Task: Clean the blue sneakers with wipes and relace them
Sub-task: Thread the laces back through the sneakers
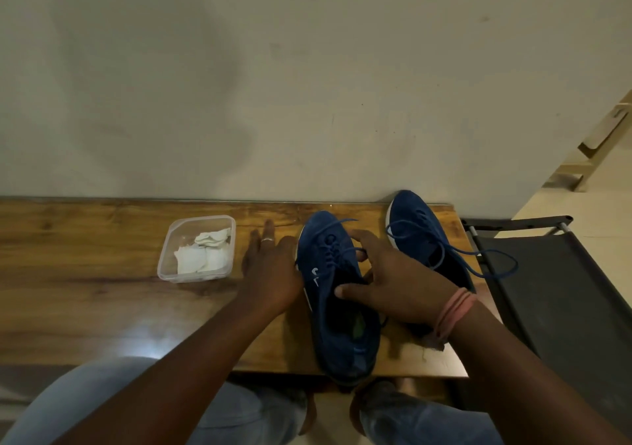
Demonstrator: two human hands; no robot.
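1. Currently the near sneaker (337, 294) lies toward the right end of the bench (102, 273), heel overhanging the front edge, toe aimed at the back edge by the wall. Long axis runs front to back, straight away from me.
2. My right hand (393, 283) is on it: thumb over the collar, fingers spread across the tongue and laces (333, 251). Partly curled, more a clasp than a fist; whether a lace is pinched, I cannot tell.
3. My left hand (270, 273) rests flat beside the shoe's left flank, fingers straight, holding nothing, touching or nearly touching the side.
4. Second sneaker (427, 239) stands at the far right corner, toe against the wall, its lace (489, 263) trailing loose over the right edge.
5. Wipes (203, 253) sit in a clear tub (171, 259) left of my left hand, near the back edge. That hand is the nearer one for a reach there, judging by position.
6. Hidden: fingertips under my right palm, the eyelets, and any dirt on the uppers, since the light is dim.
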